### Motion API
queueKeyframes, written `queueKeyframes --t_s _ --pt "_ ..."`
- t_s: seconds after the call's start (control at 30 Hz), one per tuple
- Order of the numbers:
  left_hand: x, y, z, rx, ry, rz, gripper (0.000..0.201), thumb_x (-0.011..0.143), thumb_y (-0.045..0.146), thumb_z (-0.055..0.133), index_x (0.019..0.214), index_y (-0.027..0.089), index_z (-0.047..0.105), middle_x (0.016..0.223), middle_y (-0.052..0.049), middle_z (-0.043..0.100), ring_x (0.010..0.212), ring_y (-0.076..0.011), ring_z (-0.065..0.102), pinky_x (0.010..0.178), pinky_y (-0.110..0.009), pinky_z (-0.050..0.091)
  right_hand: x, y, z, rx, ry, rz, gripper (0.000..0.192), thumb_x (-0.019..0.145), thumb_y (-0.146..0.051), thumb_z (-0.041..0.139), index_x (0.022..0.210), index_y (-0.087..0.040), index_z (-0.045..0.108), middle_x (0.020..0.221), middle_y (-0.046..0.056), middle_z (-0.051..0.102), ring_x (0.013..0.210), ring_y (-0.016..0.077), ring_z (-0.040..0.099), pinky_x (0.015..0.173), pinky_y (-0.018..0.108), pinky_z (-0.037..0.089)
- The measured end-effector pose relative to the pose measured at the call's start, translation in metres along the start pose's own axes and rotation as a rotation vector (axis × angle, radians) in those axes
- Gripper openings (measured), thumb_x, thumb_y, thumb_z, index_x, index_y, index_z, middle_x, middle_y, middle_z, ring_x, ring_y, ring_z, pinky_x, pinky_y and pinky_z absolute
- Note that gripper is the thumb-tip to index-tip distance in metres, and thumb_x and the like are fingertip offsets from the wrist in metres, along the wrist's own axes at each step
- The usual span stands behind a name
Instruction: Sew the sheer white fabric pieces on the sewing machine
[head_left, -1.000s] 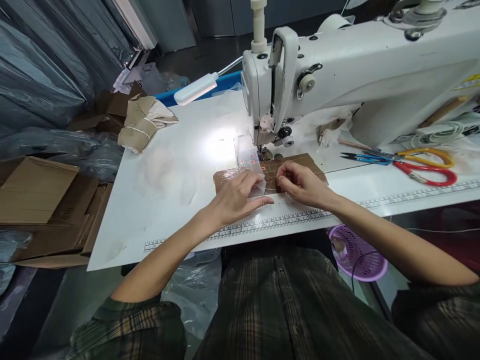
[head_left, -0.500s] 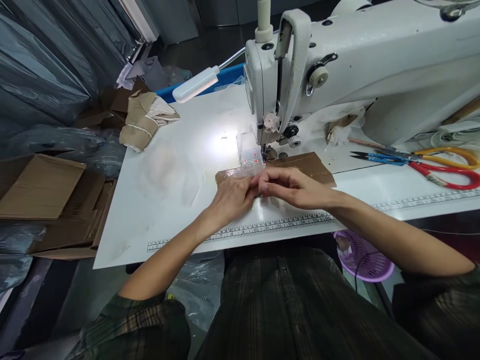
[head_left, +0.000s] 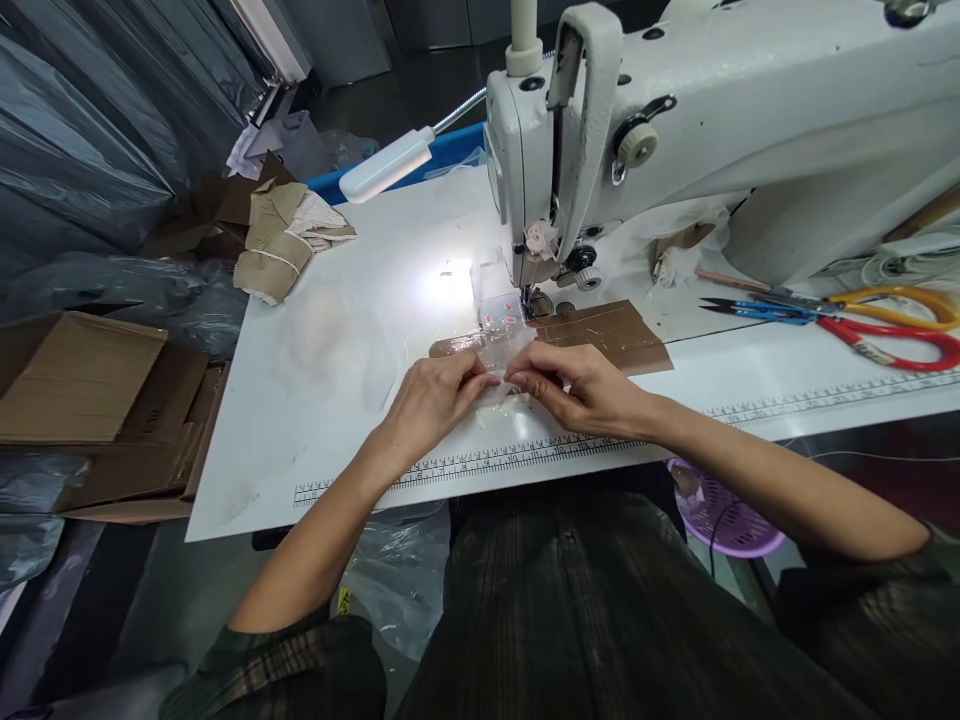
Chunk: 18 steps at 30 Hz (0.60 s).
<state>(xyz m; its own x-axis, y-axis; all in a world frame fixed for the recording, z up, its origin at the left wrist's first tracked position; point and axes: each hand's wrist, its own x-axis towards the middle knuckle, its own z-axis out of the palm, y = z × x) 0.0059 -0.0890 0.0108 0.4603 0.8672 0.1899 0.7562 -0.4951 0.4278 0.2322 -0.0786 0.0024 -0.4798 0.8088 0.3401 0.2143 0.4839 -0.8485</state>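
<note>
Both my hands meet in front of the needle of a white sewing machine (head_left: 697,120). My left hand (head_left: 439,395) pinches the near left edge of a small sheer whitish piece of fabric (head_left: 504,350). My right hand (head_left: 577,385) pinches the same piece at its near right edge, fingertips almost touching the left ones. The far end of the fabric lies close to the presser foot (head_left: 529,300). Beneath it, flat on the machine bed, is a strip of brown tape or card (head_left: 611,335), partly covered by the fabric and my hands.
Scissors with red handles (head_left: 892,345), yellow-handled scissors (head_left: 892,300) and blue thread snips (head_left: 757,310) lie at the right. A ruler strip (head_left: 480,460) runs along the table's front edge. A wrapped bundle (head_left: 277,245) sits at the far left corner, cardboard boxes (head_left: 82,375) beyond.
My hands, overlapping before, have moved slightly apart and nearer to me. The sheer fabric now shows held between both sets of fingertips.
</note>
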Motion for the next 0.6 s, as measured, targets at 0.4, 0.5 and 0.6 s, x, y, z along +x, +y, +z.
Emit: queueKeyframes --t_s 0.4,0.5,0.6 --pt "-0.006 0.006 0.001 -0.1 0.105 0.102 0.02 0.094 0.034 0.058 0.104 0.018 0.063 0.092 -0.004 0.071 0.074 -0.0125 0.065 0.066 -0.026 0.052 -0.003 0.029 -0.001 0.502 0.389 0.454 0.025 0.089 -0.042 0.066 0.082 -0.019 0.059 0.055 -0.004 0.043 0.049 0.0097 0.036 0.046 0.025 0.027" --pt "0.009 0.015 -0.003 -0.094 0.117 0.084 0.022 0.096 0.035 0.052 0.099 0.018 0.065 0.086 -0.004 0.071 0.072 -0.0131 0.063 0.066 -0.027 0.049 -0.002 0.025 0.0 0.514 0.414 0.449 0.024 0.089 -0.041 0.067 0.082 -0.018 0.06 0.055 -0.004 0.043 0.049 0.0093 0.036 0.046 0.024 0.027" --pt "0.025 0.023 -0.002 -0.07 -0.023 0.011 0.03 0.098 0.038 0.046 0.089 0.017 0.065 0.075 -0.002 0.068 0.062 -0.0123 0.058 0.059 -0.026 0.042 -0.003 0.026 -0.001 0.507 0.421 0.449 0.023 0.089 -0.039 0.065 0.081 -0.018 0.06 0.055 -0.005 0.042 0.049 0.0091 0.034 0.045 0.025 0.026"
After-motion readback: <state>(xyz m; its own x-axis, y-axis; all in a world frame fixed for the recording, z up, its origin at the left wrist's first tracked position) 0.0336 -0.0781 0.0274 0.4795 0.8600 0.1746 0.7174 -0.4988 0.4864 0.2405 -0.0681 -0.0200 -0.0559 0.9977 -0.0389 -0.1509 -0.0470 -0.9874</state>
